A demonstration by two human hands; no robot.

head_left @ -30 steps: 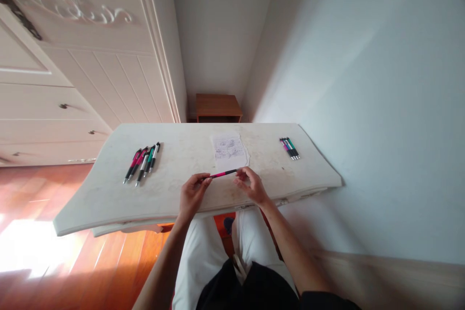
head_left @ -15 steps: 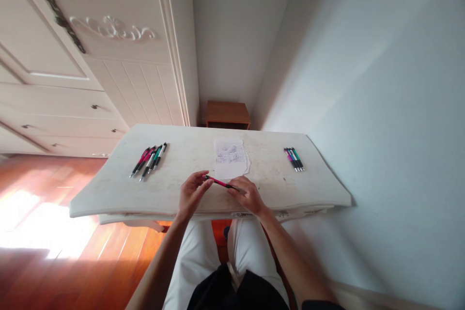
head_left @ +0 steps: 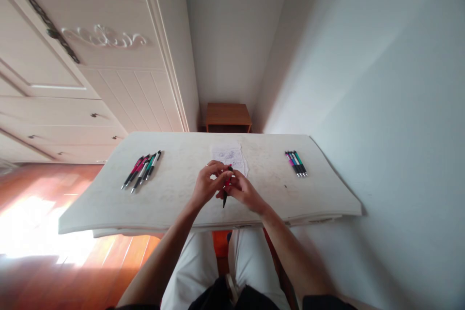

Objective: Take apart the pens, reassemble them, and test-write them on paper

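Observation:
Both hands meet over the middle of the white table [head_left: 109, 198], closed on one pink and black pen [head_left: 226, 190]. My left hand [head_left: 209, 185] pinches its upper end. My right hand [head_left: 242, 192] grips the barrel. The pen stands nearly upright, dark tip pointing down toward me. Just behind the hands lies a scribbled sheet of paper [head_left: 234, 156], partly covered by my fingers.
Several pens [head_left: 141, 169] lie in a row on the table's left part. Another small row of pens [head_left: 296, 162] sits at the right. A white wardrobe [head_left: 90, 72] stands left, a wooden stand [head_left: 227, 116] behind the table, a wall right.
The pen has turned from lying sideways between my hands to nearly upright. Both hands have moved closer together and a little farther over the table, toward the paper.

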